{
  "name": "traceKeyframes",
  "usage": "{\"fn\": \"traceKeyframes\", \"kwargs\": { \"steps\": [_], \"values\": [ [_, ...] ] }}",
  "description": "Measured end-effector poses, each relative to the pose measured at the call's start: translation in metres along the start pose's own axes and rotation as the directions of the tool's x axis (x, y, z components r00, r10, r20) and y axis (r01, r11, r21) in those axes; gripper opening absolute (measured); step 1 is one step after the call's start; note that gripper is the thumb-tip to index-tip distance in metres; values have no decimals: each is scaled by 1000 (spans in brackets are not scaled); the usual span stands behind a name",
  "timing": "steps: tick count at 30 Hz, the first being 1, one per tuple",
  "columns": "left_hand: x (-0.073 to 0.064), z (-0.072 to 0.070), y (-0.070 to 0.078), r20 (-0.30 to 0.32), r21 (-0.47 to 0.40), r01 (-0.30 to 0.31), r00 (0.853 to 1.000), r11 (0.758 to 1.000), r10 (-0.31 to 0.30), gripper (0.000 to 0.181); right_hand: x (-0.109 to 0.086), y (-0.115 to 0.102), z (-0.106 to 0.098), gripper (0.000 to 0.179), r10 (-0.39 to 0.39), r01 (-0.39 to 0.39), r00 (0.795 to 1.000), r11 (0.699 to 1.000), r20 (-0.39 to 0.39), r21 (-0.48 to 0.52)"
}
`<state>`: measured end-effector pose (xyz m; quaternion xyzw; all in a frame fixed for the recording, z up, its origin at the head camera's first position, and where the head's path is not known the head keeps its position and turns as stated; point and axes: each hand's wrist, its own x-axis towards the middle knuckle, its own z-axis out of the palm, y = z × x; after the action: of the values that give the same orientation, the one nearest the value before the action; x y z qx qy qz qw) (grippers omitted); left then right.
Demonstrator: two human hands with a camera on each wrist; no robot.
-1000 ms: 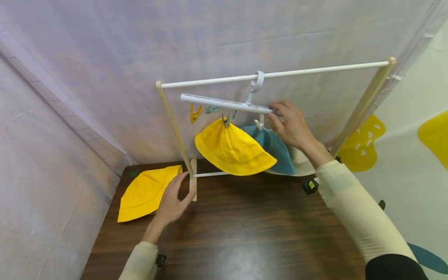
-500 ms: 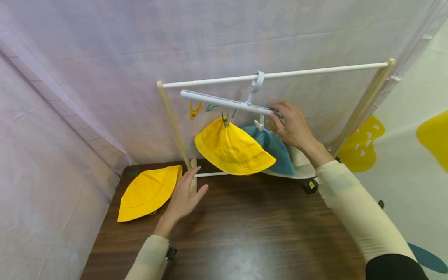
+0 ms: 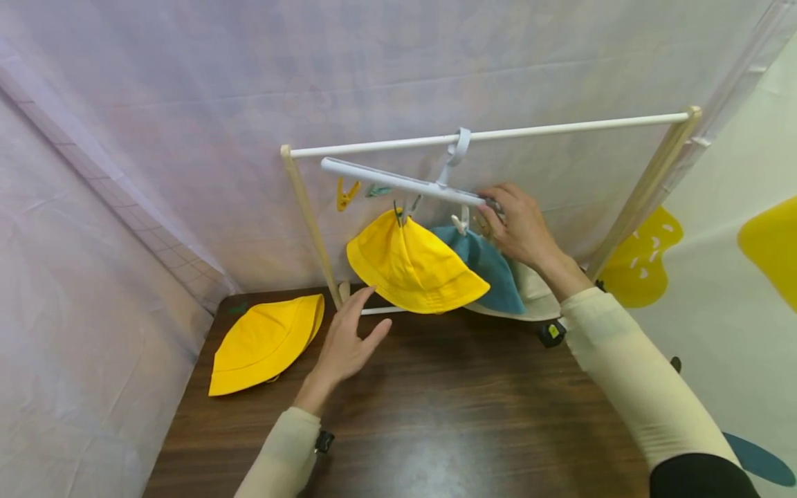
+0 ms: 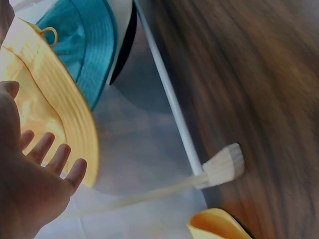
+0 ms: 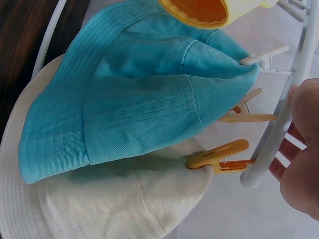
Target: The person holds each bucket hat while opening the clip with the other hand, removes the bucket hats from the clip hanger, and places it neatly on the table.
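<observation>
My right hand (image 3: 523, 225) holds the right end of a white clip hanger (image 3: 398, 185), pinched between thumb and fingers. A yellow bucket hat (image 3: 414, 266) hangs by its crown from the hanger's clips. Beside it a teal hat (image 5: 134, 109) dangles from a white clip (image 5: 264, 57), and a cream hat (image 5: 114, 199) from an orange clip (image 5: 219, 158). Toward the hanger's left end, a yellow clip (image 3: 346, 196) and a green clip (image 3: 377, 191) carry nothing. My left hand (image 3: 345, 339) is open, fingers spread, close to the hanging yellow hat's brim.
The hanger hooks over the white top rod (image 3: 560, 126) of a rack with wooden posts (image 3: 305, 221). Another yellow hat (image 3: 264, 342) lies on the dark wooden table (image 3: 473, 415), left of the rack. A pale curtain (image 3: 205, 76) stands behind.
My left hand has moved right, from beside the hat on the table to the hanging yellow hat. The hanger's left end has risen slightly; my right hand stays on its right end.
</observation>
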<state>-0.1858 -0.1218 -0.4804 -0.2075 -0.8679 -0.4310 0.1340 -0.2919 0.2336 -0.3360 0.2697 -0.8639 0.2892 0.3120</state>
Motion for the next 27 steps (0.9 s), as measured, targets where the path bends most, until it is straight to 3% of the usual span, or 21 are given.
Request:
{"fn": "traceKeyframes", "kwargs": {
  "steps": [19,27],
  "values": [
    [34,11,41,-108,11,-60,992,998,60,71,-2,-2,1,25,0,0,1000,1000,-12,-2],
    [46,17,56,-202,33,-106,973,994,110,67,-2,-2,2,25,-1,1,1000,1000,-9,6]
  ]
}}
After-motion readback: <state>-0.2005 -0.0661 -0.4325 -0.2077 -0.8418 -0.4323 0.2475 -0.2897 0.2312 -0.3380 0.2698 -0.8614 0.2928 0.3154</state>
